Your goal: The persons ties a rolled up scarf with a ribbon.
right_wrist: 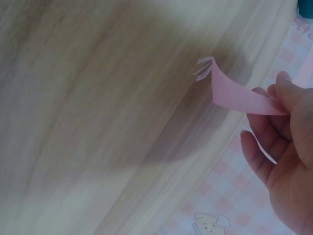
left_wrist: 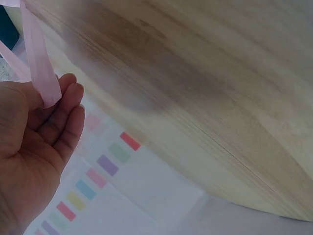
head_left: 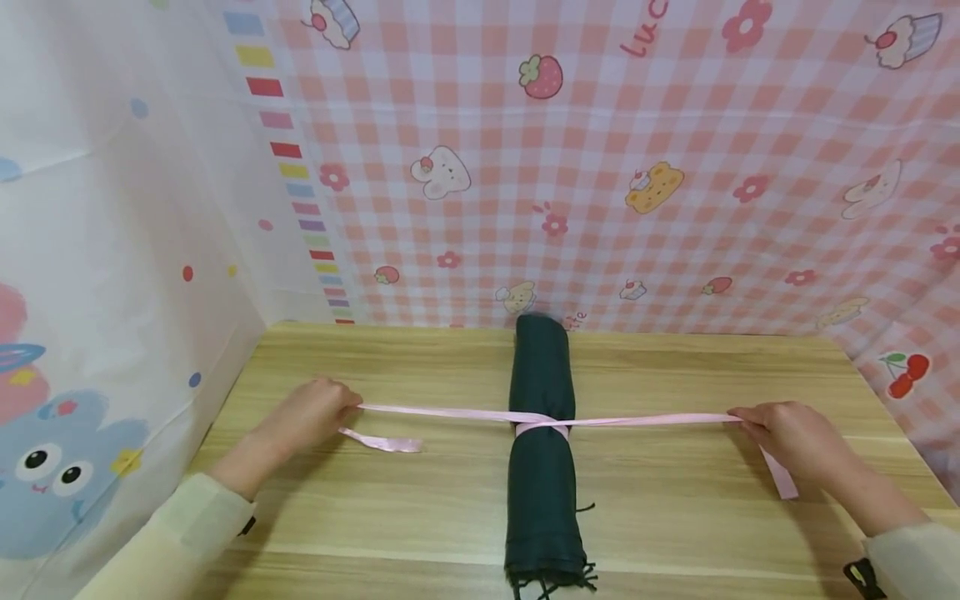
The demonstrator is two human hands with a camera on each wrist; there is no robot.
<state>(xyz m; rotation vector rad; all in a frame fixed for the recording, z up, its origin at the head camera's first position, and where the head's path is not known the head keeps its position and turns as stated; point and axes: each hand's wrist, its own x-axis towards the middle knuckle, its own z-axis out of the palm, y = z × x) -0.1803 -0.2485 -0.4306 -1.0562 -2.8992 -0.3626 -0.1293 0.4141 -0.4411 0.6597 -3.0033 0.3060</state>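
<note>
The left hand (head_left: 313, 408), at nine o'clock from the dark green roll (head_left: 542, 492), and right hand (head_left: 793, 431), at three, pinch a pink ribbon (head_left: 652, 420). It circles the roll on the desk (head_left: 420, 508).

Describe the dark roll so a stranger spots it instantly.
On the wooden table, between the left hand and right hand, lies a dark green roll. Unlike the pink ribbon around its middle, it is thick, with a fringed near end.

On the pink checked cloth (head_left: 495, 192), reddish letters (head_left: 643, 29) reading "luc" stand high above the dark roll (head_left: 542, 362) and to its right, cut off by the head view's edge. Smaller letters (head_left: 576, 321), seemingly "life", stand just right of the roll's far end.
</note>
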